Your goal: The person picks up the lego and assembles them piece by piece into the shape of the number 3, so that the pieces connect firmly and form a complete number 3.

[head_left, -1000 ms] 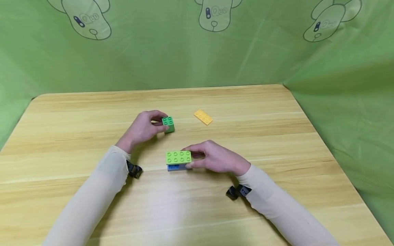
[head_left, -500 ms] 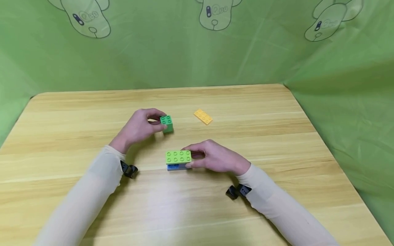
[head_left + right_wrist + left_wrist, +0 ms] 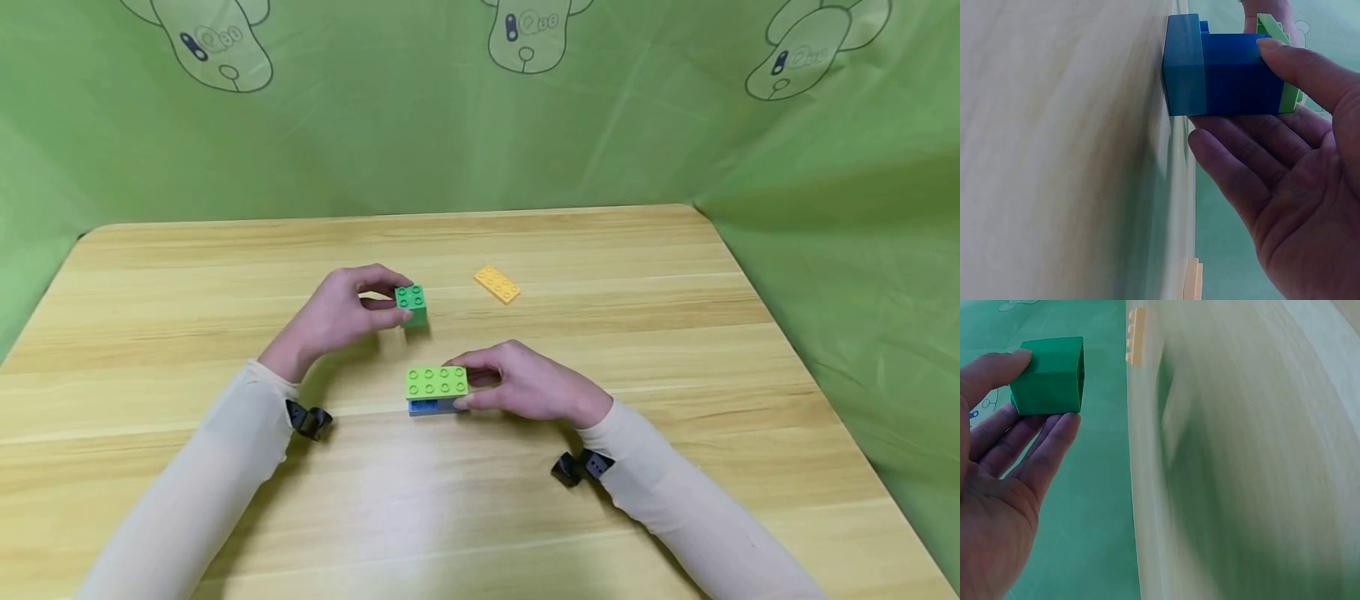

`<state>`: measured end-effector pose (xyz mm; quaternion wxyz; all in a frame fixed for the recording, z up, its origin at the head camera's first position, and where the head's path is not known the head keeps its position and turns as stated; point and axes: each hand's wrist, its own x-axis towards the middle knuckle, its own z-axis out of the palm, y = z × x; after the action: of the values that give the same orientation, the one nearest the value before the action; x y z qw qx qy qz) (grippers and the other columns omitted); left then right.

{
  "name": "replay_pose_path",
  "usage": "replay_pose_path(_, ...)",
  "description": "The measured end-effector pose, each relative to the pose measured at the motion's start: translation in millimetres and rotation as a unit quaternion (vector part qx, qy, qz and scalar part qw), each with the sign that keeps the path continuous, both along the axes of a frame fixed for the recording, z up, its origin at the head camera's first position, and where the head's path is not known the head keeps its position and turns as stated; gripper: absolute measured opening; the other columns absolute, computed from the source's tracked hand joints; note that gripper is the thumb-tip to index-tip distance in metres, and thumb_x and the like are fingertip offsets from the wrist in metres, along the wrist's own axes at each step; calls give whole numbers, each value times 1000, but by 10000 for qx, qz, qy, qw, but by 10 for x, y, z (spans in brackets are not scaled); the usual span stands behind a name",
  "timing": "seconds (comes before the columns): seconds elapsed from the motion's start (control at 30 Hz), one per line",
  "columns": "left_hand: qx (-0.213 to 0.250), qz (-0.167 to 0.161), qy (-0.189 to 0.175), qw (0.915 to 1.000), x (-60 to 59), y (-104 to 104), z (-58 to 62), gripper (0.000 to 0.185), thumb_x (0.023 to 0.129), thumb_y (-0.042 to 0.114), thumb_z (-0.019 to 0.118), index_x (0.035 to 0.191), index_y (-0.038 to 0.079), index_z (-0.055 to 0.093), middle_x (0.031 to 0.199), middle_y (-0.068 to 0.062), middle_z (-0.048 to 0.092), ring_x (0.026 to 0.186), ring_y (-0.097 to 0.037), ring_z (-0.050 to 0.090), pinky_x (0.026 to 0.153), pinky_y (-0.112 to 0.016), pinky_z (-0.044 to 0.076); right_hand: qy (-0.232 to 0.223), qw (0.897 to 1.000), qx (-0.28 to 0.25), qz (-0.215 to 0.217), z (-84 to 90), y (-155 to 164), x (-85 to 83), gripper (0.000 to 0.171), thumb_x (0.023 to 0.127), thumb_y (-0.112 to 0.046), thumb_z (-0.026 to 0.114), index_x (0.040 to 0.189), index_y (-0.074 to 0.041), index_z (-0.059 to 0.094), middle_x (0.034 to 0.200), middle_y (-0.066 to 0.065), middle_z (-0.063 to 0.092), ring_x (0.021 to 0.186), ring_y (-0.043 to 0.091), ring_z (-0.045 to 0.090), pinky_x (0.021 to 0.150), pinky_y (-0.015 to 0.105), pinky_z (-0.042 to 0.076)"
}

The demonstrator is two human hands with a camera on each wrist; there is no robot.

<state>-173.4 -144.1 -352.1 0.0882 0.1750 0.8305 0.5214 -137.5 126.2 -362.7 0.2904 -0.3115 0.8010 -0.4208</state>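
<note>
Your left hand [image 3: 341,310] pinches a small dark-green square plastic brick [image 3: 412,303] between thumb and fingertips, studs up, lifted just off the pale wooden table [image 3: 675,350]. Your right hand [image 3: 525,385] clamps a lime-green eight-stud plastic brick [image 3: 436,382] stacked on a blue plastic brick [image 3: 424,407]; the stack's long axis runs left–right, extending leftward from your fingers. A flat yellow plastic plate [image 3: 497,284] lies beyond your right hand, untouched.
</note>
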Motion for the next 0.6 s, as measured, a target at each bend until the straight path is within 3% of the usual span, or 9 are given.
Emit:
replay_pose_path(0.3,272,-80,182,9994,59,29,29,36,86,13,78,118,3,66,112,-7,64,105,-21,61,90,-27,53,-17,10000,-53,29,-7,-1,-4,39,90,-15,74,127,-9,65,116,-5,68,106,8,64,93,29,52)
replay_pose_path(0.6,308,-228,523,9979,121,63,85,35,84,13,80,116,3,67,111,-6,65,101,-22,62,91,-31,53,130,9999,50,41,6,4,-3,40,89,-17,75,127,-10,65,114,-5,68,103,8,64,92,29,52)
